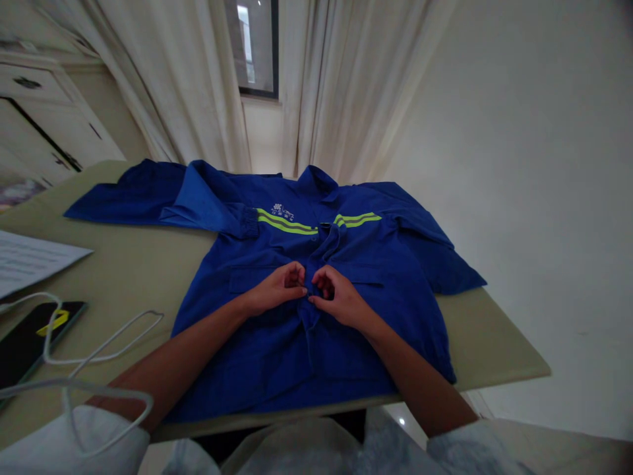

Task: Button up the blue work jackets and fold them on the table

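Observation:
A blue work jacket (277, 330) lies spread front side up, its collar away from me and a yellow-green reflective stripe (287, 225) across the chest. At the middle of its front edge my left hand (281, 287) pinches the cloth between thumb and curled fingers. Close by on the right, my right hand (339, 297) grips the same front placket, also with bent fingers. Between the fingertips is a small dark spot, too small to make out surely. Higher up, the placket is folded and partly apart near the stripe.
Beneath the jacket is a table with a greenish cover (133, 277). To the left lie a printed sheet (34, 260), a dark phone-like slab (30, 343) and a looping white cable (109, 356). Curtains (188, 79) and a wall stand behind; a cabinet (64, 112) is at far left.

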### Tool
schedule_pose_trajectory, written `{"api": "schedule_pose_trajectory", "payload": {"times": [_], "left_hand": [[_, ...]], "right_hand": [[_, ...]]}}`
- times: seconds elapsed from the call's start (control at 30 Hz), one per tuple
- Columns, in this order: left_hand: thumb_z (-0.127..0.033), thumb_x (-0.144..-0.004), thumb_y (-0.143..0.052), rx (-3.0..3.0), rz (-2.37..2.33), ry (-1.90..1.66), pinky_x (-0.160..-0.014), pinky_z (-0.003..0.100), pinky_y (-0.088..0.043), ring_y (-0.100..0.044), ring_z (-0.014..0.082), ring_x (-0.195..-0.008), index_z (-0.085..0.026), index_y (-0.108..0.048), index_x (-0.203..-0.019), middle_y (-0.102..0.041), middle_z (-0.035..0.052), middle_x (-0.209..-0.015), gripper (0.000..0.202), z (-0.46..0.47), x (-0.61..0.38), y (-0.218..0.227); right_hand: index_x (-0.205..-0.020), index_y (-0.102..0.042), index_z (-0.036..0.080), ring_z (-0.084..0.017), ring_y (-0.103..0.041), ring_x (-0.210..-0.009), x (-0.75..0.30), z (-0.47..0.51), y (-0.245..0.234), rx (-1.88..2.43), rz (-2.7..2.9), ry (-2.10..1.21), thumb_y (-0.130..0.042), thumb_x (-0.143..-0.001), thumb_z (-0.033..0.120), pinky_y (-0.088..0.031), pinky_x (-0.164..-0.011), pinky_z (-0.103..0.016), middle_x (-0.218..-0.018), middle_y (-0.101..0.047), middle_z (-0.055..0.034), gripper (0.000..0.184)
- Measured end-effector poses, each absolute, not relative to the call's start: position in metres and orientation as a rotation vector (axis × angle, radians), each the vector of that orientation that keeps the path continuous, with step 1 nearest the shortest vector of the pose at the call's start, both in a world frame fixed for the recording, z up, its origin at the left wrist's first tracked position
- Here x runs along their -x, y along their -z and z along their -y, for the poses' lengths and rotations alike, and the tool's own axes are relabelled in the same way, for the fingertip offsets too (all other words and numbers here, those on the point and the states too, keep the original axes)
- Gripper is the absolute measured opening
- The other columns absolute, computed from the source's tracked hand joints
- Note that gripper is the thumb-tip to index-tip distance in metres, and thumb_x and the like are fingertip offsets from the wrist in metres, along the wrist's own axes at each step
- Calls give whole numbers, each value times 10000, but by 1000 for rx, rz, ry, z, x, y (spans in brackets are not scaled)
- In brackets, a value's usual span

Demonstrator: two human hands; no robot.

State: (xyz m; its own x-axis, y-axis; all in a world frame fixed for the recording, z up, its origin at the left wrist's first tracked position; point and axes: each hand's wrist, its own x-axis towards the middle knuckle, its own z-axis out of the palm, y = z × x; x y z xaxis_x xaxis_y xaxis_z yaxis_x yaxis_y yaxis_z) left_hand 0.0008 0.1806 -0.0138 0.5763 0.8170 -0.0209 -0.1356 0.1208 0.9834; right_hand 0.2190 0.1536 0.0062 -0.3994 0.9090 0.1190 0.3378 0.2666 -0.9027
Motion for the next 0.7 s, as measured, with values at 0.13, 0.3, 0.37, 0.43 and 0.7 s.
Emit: {"api": "schedule_pose_trajectory", "payload": {"times": [0.13,0.3,0.37,0.43,0.7], "left_hand": [[-383,-823,-833,-1354,-693,-795,-742,253,-467,-605,124,-807,-197,-546,-1020,-609,-15,-903,395,-180,-2,16],[-323,-1014,-538,-1839,-943,-905,-895,376,-529,-694,219,-956,-206,-568,-1199,-720,83,-1039,221,-172,-8,17],[-248,-994,-501,-2133,-1141,-921,-1056,469,-491,-672,291,-1177,-186,-588,-1252,-715,150,-1212,280,-166,-10,20],[-213,-955,-512,-2361,-1252,-840,-1169,529,-417,-566,349,-1383,-123,-541,-1395,-631,225,-1421,450,-158,-13,26],[-172,-940,-485,-2773,-1096,-418,-1225,539,-346,-421,381,-1522,-88,-413,-1570,-481,231,-1611,640,-118,-21,20]], "right_hand": [[-1084,-599,219,-114,-473,-721,-221,-152,-9,1124,1913,-1053,-750,-785,181,-412,-652,-242,-912,-533,32,337],[-1192,-616,222,-118,-516,-760,-232,-166,-6,998,1947,-1180,-667,-774,103,-445,-699,-242,-987,-591,13,437],[-1181,-646,207,-122,-548,-767,-237,-174,-3,1057,1913,-1119,-640,-810,111,-458,-718,-250,-998,-637,-2,382],[-1127,-678,193,-135,-585,-775,-239,-179,-4,1178,1901,-998,-626,-883,163,-465,-727,-259,-953,-674,-11,251],[-911,-708,218,-237,-700,-811,-211,-180,-32,1809,2179,-422,-681,-942,600,-492,-744,-330,-846,-736,-100,384]]}}
